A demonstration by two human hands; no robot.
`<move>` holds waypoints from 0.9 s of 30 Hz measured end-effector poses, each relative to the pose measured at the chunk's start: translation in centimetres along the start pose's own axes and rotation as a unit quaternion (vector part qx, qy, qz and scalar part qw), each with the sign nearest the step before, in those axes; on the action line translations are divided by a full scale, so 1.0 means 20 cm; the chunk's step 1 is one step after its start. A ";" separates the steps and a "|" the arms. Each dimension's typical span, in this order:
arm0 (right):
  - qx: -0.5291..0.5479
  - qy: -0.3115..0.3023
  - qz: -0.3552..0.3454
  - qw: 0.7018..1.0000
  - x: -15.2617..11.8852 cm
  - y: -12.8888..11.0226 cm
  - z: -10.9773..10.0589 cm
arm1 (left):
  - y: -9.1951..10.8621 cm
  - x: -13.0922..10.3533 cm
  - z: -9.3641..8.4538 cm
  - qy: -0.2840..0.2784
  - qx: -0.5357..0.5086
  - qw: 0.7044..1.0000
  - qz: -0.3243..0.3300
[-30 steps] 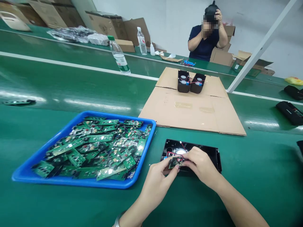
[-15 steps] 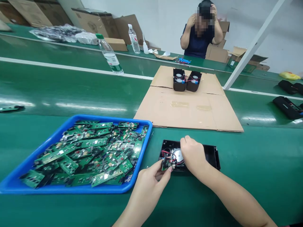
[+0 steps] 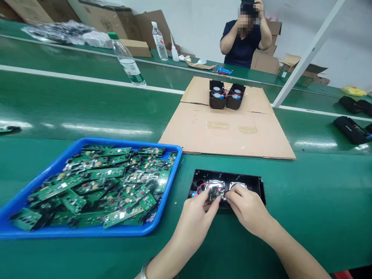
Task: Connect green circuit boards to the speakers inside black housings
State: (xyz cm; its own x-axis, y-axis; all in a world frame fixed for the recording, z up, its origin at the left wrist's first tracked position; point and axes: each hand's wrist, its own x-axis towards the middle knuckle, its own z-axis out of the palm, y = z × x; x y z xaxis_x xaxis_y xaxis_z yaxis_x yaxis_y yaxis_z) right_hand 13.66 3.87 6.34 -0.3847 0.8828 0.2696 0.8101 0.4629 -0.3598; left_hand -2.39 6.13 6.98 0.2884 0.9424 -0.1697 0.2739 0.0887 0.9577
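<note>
A black speaker housing lies open on the green bench in front of me, with two round speakers inside. My left hand pinches a small circuit board between thumb and fingers, above the left speaker. Red wires run around the board, and a blue part shows at the housing's left end. Close beside the board, my right hand has its fingertips pressed together over the housing, partly covering the right speaker. Whatever those fingertips hold is too small to name.
A blue tray full of green circuit boards stands at left. Behind the housing lies a cardboard sheet bearing two black speaker housings. A water bottle stands farther left. Across the bench is a person with raised hands.
My right hand has come down from above the speakers to beside the circuit board, uncovering part of the right speaker. My left hand keeps the board. The view has shifted slightly.
</note>
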 end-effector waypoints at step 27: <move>-0.161 0.068 -0.098 0.980 0.03 -0.05 0.01 | 0.01 0.02 -0.01 -0.007 0.104 0.994 0.045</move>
State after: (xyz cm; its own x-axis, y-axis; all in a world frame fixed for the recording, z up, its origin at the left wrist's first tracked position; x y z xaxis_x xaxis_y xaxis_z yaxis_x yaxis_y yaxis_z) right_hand 12.47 4.00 6.67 -0.5027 0.7506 0.4290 0.8324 0.5541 0.0059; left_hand -2.46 6.52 7.20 0.3330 0.9385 -0.0910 0.4297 -0.0651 0.9006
